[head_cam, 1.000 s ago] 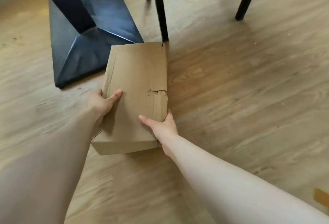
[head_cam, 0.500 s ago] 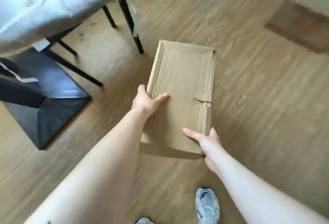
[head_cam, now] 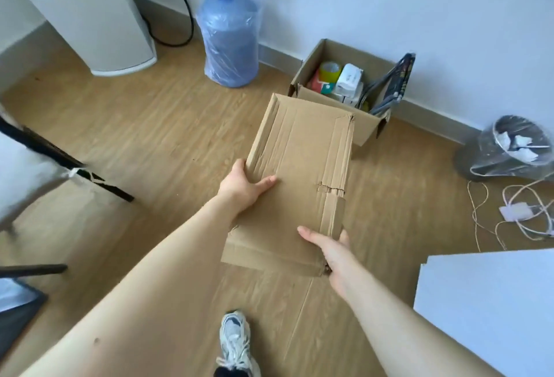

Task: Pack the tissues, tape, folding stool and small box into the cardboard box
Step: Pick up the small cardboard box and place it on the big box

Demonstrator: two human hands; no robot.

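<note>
In the head view, both hands hold a small box, a flat brown carton, in the middle of the frame above the wooden floor. The left hand grips its left edge, thumb on the side and fingers spread flat on the top face. The right hand clasps the near right corner, one finger lying on top and the others wrapped round the edge. The carton's top is creased, with a small tear near its right side.

Just beyond its far end, toward the upper right, an open cardboard box stands on the floor against the wall. Inside it are a roll of tape, tissues in a white pack, and the folding stool leaning upright at the right side.

A water bottle stands at upper centre, a lined bin at the right edge, and a sneaker at bottom centre.
</note>
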